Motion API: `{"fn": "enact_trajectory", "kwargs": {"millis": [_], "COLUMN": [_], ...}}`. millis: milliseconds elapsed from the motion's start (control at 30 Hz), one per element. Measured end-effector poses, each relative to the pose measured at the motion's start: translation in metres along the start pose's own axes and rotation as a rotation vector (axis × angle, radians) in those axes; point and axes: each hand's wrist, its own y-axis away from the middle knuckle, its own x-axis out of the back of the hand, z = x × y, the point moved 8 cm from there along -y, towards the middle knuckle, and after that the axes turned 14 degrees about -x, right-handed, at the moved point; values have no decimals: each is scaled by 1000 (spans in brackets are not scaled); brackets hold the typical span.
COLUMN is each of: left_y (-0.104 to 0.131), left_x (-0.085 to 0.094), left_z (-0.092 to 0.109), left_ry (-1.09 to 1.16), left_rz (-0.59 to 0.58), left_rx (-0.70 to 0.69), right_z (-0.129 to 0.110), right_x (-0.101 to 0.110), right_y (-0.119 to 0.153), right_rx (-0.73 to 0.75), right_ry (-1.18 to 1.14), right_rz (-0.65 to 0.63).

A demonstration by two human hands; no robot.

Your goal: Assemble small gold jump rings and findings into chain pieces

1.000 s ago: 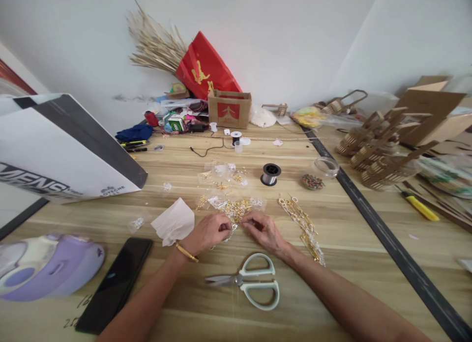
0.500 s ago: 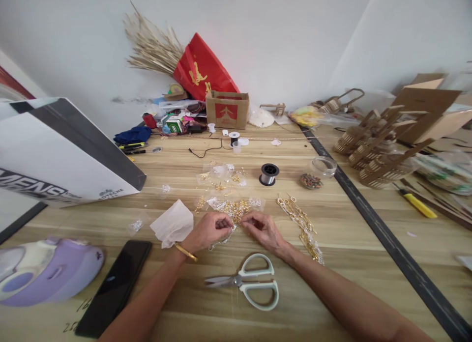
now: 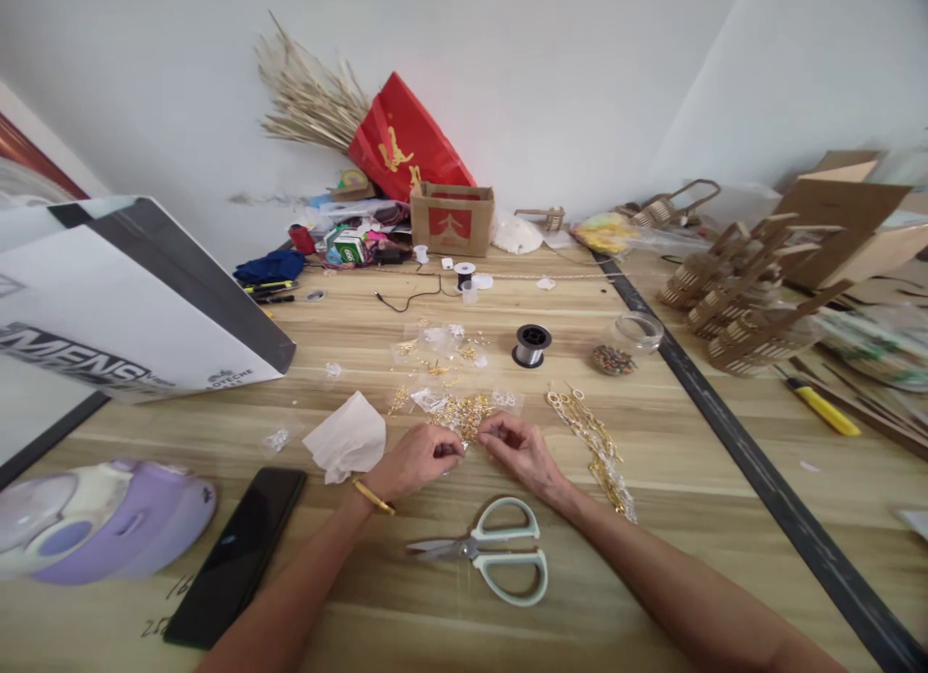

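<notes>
Nearest on the tabletop (image 3: 688, 547), to the left of the heap (image 3: 464, 410) of small gold and silver pieces, lies a black phone (image 3: 236, 557). The scissors (image 3: 466, 549) with pale handles lie directly on the near side of this heap.

At the heap's near edge are the two hands, a little apart from each other: the left hand (image 3: 420, 457) has its fingers curled, the right hand (image 3: 516, 451) has its fingertips drawn together. What they may hold is too small to tell.

Right of the heap, gold and silver chains (image 3: 600, 443) lie bunched lengthwise. Farther on its left, a small clear bag (image 3: 275, 441) contains silvery pieces.

Beyond the heap and well to its right, a clear jar (image 3: 648, 336) keeps mixed-colour beads (image 3: 615, 361) at its bottom. Nearer behind the heap, a black spool (image 3: 533, 335) carries silvery wire.

Far behind the heap stands a brown paper bag (image 3: 450, 219), open at the top, its inside hidden. Farthest from the heap, a red bag (image 3: 417, 141) leans, with dry stalks (image 3: 311, 98) sticking out past its left side.
</notes>
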Motion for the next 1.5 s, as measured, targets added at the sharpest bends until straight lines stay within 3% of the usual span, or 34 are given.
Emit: {"fn": "enact_trajectory", "kwargs": {"millis": [300,467,600,1067,1233,1500], "left_y": [5,6,5,5,5,5], "left_x": [1,4,4,4,4,8], "left_z": [0,-5,-10,-15,-20,-34], "left_ry": [485,656,696,741,735,758], "left_rz": [-48,-19,2,4,10,103], "left_rx": [31,19,-2,-35,-47,-4], "right_z": [-9,-19,-24,-19,-25,-36], "right_x": [-6,-15,-18,-21,-16,-25], "right_y": [3,6,7,2,-3,-3], "right_rx": [-35,119,259,298,307,337], "right_ry": [22,252,426,934,937,794], "right_rz": [-80,-142,-102,-8,14,-72]}}
